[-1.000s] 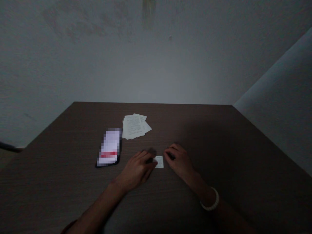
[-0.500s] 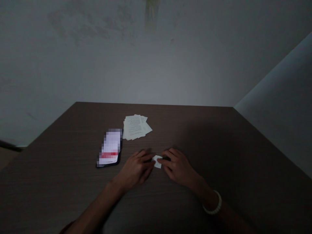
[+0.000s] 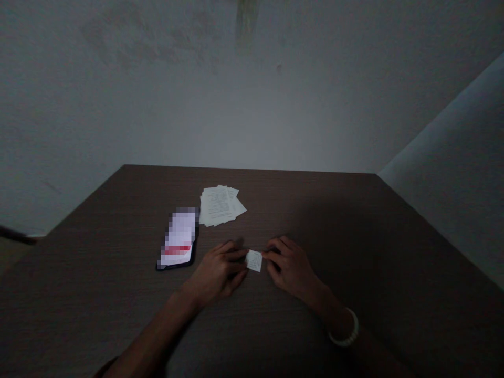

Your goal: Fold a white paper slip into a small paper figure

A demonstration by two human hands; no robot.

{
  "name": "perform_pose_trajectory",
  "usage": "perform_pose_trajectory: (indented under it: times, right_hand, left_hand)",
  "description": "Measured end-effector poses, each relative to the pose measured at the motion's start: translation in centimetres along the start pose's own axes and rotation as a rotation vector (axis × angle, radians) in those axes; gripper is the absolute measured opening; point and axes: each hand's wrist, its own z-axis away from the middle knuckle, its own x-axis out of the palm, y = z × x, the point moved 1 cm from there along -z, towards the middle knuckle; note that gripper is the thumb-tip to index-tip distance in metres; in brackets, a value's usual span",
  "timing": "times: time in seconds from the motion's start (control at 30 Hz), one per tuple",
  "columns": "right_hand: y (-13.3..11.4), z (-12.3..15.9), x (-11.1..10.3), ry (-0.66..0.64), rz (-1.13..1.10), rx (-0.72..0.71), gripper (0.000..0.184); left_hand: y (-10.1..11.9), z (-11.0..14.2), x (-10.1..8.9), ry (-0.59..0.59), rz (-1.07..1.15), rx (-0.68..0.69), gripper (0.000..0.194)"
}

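On the dark desk (image 3: 98,304), we judge work on the small paper (image 3: 254,262) unfinished, left hand (image 3: 220,270) and right hand (image 3: 290,266) at its edges, whether pinching we cannot tell.

I see a plain room, home or office I can't tell: a dim, blotchy wall (image 3: 252,115) behind a wood-grain counter (image 3: 98,220) bearing a phone (image 3: 180,233) and papers (image 3: 218,206).

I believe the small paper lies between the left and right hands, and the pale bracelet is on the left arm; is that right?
Not quite: the head view shows the pale bracelet on the right arm. The small paper lies between the left hand and right hand.
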Motion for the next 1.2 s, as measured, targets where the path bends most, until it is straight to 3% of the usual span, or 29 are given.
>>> perform_pose_trajectory:
  times: [0.2, 0.6, 0.9, 1.03, 1.2]
  right_hand:
    - [-0.4, -0.6, 0.1, 0.022, -0.015, 0.006, 0.007]
    - [-0.4, -1.0, 0.8, 0.075, -0.157, 0.174, 0.011]
    - [-0.4, -1.1, 0.7, 0.048, -0.262, 0.099, 0.012]
    - [-0.3, -1.0, 0.9, 0.118, -0.348, 0.100, 0.012]
    - [0.1, -0.9, 1.8, 0.235, -0.487, 0.252, 0.018]
  left_hand:
    - [-0.5, 0.0, 0.8, 0.071, 0.045, -0.052, 0.018]
    - [-0.7, 0.2, 2.1, 0.169, 0.019, -0.227, 0.010]
    - [-0.4, -0.1, 1.6, 0.150, 0.140, -0.224, 0.010]
    - [-0.4, -0.1, 1.5, 0.148, 0.182, -0.263, 0.010]
    - [-0.4, 0.1, 1.4, 0.239, 0.303, -0.364, 0.012]
